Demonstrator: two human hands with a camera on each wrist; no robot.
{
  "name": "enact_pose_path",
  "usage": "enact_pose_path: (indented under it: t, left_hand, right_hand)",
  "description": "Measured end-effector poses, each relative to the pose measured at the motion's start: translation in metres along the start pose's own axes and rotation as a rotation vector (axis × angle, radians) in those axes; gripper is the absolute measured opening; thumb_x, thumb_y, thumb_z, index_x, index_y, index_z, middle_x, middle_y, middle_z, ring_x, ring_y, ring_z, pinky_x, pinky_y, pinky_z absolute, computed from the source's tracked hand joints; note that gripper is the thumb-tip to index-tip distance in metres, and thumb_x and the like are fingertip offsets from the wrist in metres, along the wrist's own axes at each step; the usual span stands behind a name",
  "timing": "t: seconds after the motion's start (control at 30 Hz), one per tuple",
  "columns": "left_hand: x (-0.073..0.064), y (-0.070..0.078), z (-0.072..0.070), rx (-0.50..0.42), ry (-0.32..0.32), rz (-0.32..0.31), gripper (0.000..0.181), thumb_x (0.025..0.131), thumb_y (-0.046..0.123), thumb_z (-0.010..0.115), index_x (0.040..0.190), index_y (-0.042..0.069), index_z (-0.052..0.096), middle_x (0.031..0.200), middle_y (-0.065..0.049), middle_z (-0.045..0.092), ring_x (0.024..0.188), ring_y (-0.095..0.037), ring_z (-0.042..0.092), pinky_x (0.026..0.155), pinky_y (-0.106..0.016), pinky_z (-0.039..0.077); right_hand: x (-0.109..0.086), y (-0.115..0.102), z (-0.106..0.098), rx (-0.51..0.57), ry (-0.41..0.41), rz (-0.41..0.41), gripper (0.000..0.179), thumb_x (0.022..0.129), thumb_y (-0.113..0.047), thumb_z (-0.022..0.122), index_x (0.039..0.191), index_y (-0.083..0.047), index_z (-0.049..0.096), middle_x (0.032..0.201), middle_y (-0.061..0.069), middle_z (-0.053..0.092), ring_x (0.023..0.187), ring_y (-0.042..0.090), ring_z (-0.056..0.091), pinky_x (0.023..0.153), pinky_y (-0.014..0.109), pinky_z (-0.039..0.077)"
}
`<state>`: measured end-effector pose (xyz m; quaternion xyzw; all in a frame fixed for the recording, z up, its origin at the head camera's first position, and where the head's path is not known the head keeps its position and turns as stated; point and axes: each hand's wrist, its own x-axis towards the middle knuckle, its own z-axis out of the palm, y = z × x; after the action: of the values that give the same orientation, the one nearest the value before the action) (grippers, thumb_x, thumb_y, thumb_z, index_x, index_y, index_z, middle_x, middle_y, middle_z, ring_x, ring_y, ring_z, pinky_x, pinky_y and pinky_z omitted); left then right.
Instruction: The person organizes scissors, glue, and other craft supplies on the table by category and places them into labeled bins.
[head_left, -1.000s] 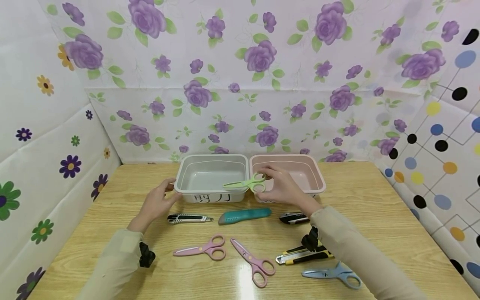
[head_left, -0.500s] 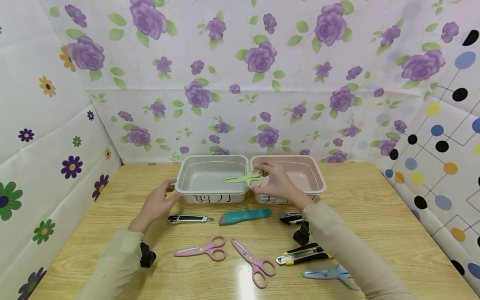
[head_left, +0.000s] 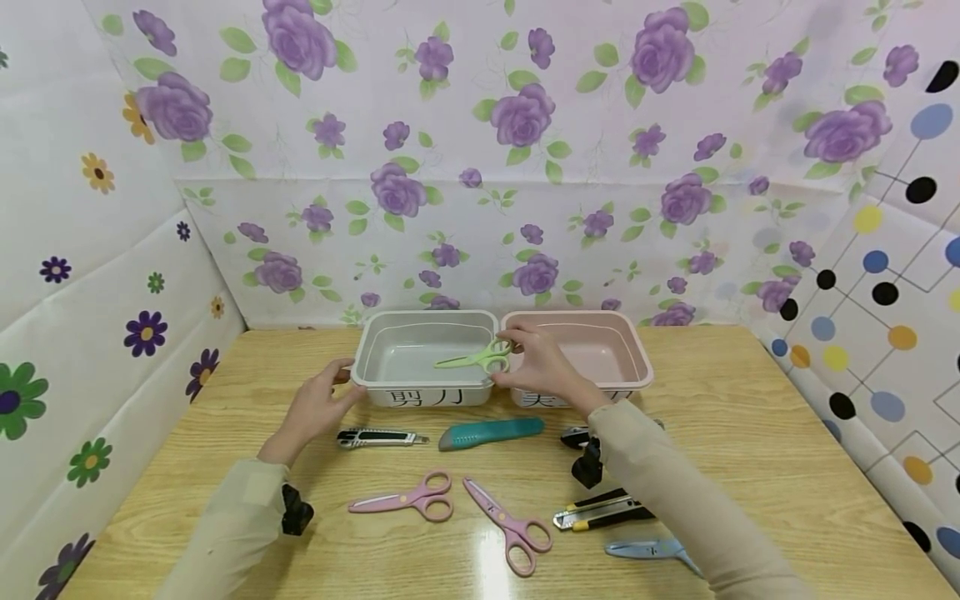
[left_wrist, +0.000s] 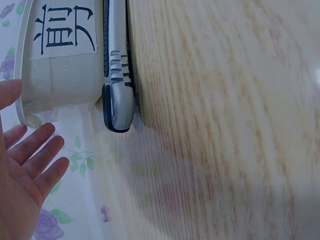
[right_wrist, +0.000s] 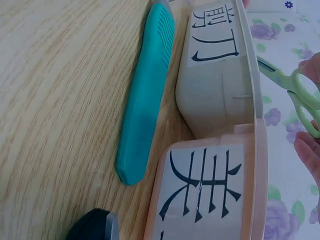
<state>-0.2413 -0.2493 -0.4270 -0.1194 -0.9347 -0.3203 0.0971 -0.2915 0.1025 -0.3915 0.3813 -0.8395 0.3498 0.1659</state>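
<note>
Green scissors (head_left: 474, 360) are pinched by their handle loops in my right hand (head_left: 542, 360), blades pointing left over the grey bin (head_left: 424, 387). In the right wrist view the scissors (right_wrist: 296, 90) sit just above the bin rim. My left hand (head_left: 313, 410) is at the grey bin's left end, thumb at the rim. The left wrist view shows that hand (left_wrist: 27, 175) with its fingers extended and spread beside the bin corner. To the right, a pink bin (head_left: 636, 367) adjoins the grey one, partly behind my right hand. Both bins carry labels with black characters.
Before the bins lie a white-and-black utility knife (head_left: 381, 437), a teal cutter (head_left: 491, 432) and a black cutter (head_left: 576, 437). Nearer are two pink scissors (head_left: 401, 499) (head_left: 506, 525), a yellow-and-black cutter (head_left: 600, 511) and blue scissors (head_left: 647, 549), partly under my right sleeve.
My right hand has moved left with the green scissors, bringing them further over the grey bin. The left hand stays at the bin's left end.
</note>
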Motion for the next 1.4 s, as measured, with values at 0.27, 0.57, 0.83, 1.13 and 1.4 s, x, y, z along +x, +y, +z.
enact_pose_path:
  t: [0.27, 0.57, 0.83, 1.13, 1.4]
  left_hand:
    - [0.001, -0.001, 0.001, 0.002, 0.01, 0.009, 0.055, 0.088, 0.033, 0.059, 0.127, -0.003, 0.044, 0.111, -0.026, 0.058, 0.104, -0.041, 0.054, 0.087, -0.054, 0.043]
    - [0.0, -0.001, 0.002, -0.011, 0.01, 0.013, 0.056, 0.088, 0.033, 0.059, 0.128, -0.003, 0.044, 0.111, -0.026, 0.058, 0.104, -0.041, 0.054, 0.088, -0.054, 0.042]
    - [0.0, -0.001, 0.002, -0.01, 0.008, 0.012, 0.056, 0.088, 0.033, 0.059, 0.128, -0.003, 0.044, 0.111, -0.025, 0.059, 0.104, -0.041, 0.054, 0.087, -0.054, 0.043]
    - [0.0, -0.001, 0.003, -0.016, 0.0, 0.005, 0.056, 0.088, 0.033, 0.059, 0.128, -0.003, 0.043, 0.111, -0.025, 0.058, 0.105, -0.041, 0.053, 0.088, -0.054, 0.042]
    - [0.0, -0.003, 0.002, 0.001, 0.006, -0.004, 0.057, 0.088, 0.034, 0.058, 0.128, -0.003, 0.043, 0.112, -0.026, 0.058, 0.105, -0.042, 0.053, 0.088, -0.055, 0.042]
  right_hand:
    - [0.007, -0.003, 0.01, -0.011, -0.015, 0.036, 0.055, 0.063, -0.023, 0.079, 0.106, 0.006, 0.062, 0.092, 0.011, 0.055, 0.078, 0.015, 0.054, 0.07, 0.023, 0.051]
    - [0.011, -0.007, 0.014, -0.056, -0.041, 0.084, 0.055, 0.062, -0.027, 0.078, 0.107, 0.002, 0.063, 0.09, 0.008, 0.058, 0.073, 0.014, 0.055, 0.065, 0.023, 0.05]
    - [0.013, -0.005, 0.018, -0.098, -0.052, 0.095, 0.058, 0.062, -0.028, 0.078, 0.108, 0.005, 0.063, 0.09, 0.008, 0.058, 0.072, 0.014, 0.052, 0.061, 0.022, 0.046]
    - [0.015, -0.005, 0.022, -0.106, -0.082, 0.107, 0.06, 0.064, -0.028, 0.077, 0.111, 0.006, 0.061, 0.095, 0.011, 0.059, 0.078, 0.018, 0.055, 0.067, 0.028, 0.05]
    - [0.026, -0.001, 0.03, -0.212, -0.164, 0.111, 0.062, 0.068, -0.035, 0.075, 0.114, 0.004, 0.059, 0.106, 0.013, 0.059, 0.089, 0.021, 0.056, 0.077, 0.033, 0.049]
